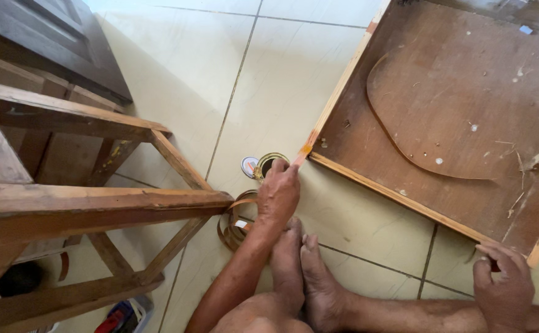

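Right hand: the right hand (505, 285) sits nearest the camera at lower right, fingers curled over the near corner of the shallow brown wooden tray-like panel with pale edge strips (405, 198); thumb position cannot be told.
Feet: two bare feet (303, 271) rest on the floor between the forearms.
Left hand: the left hand (278, 192) reaches forward, fingers closed in a pinch on the thin orange-tipped strip (301, 153), which touches the panel's left corner.
Coil: a loose coil of brown edging band (232, 223) lies on the floor just beside the left wrist.
Tin: a small open round tin (269, 163) and its lid (249, 165) stand just beyond the left hand.
Frame: a brown wooden furniture frame (84, 203) stands at left.
Floor: pale cream tiles (269, 74).
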